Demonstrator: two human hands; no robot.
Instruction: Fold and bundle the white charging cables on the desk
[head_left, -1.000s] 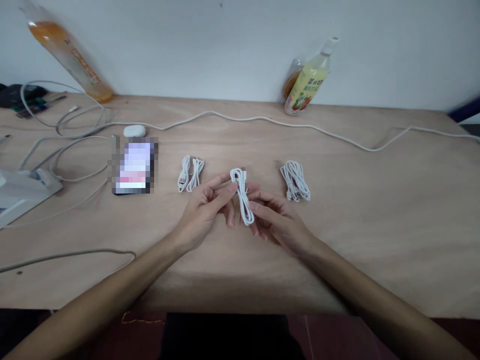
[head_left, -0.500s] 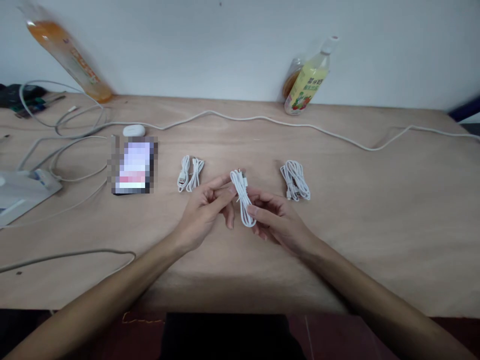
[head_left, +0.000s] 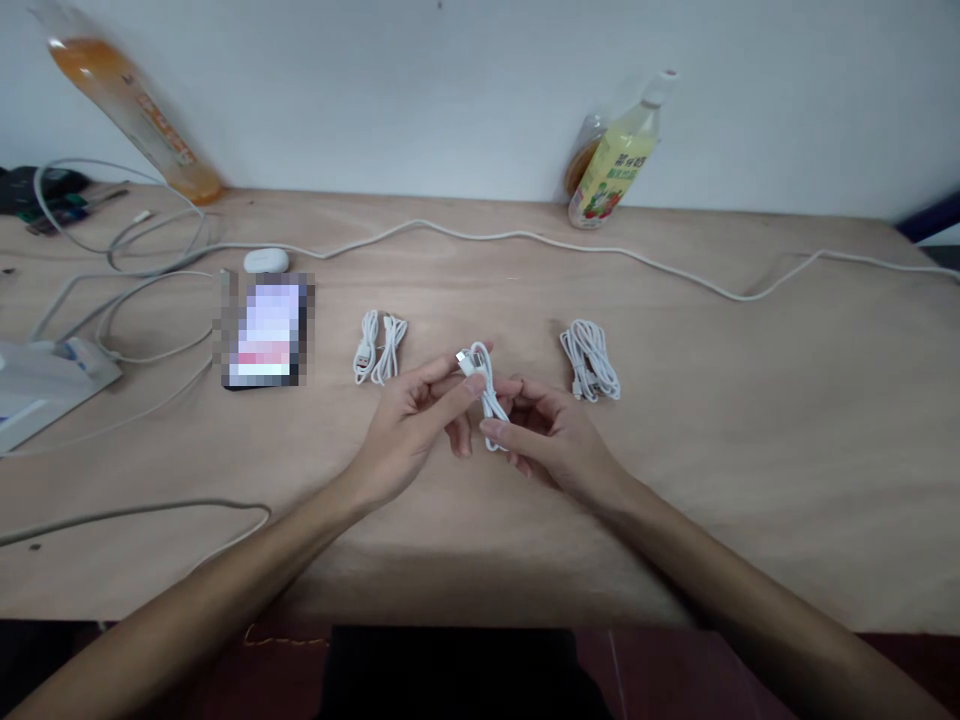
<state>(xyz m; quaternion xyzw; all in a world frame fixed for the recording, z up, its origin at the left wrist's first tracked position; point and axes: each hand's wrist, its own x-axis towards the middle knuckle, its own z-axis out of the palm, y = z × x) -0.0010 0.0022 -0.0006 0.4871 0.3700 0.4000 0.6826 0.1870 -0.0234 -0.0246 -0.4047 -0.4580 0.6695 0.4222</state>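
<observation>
A bundled white USB cable (head_left: 491, 402) is held between both hands above the table, its metal plug end pointing up and to the left. My left hand (head_left: 409, 420) pinches its upper part between thumb and fingers. Lower down, my right hand (head_left: 551, 430) grips the looped end, thumb on top. Behind my left hand lies another coiled white cable bundle (head_left: 380, 347), tied in the middle. To the right of my right hand rests one more white cable bundle (head_left: 591, 360).
On the left are a phone (head_left: 266, 330) with a blurred screen, a white earbud case (head_left: 266, 261), loose cords and a white power strip (head_left: 52, 385). An orange drink bottle (head_left: 135, 110) and a yellow drink bottle (head_left: 616, 155) stand by the wall. A long white cord (head_left: 517, 236) crosses the table (head_left: 750, 420).
The cable in my hands has been turned over, so its metal plugs now show at the upper left. My left thumb has shifted slightly right across it, and my right thumb slightly left.
</observation>
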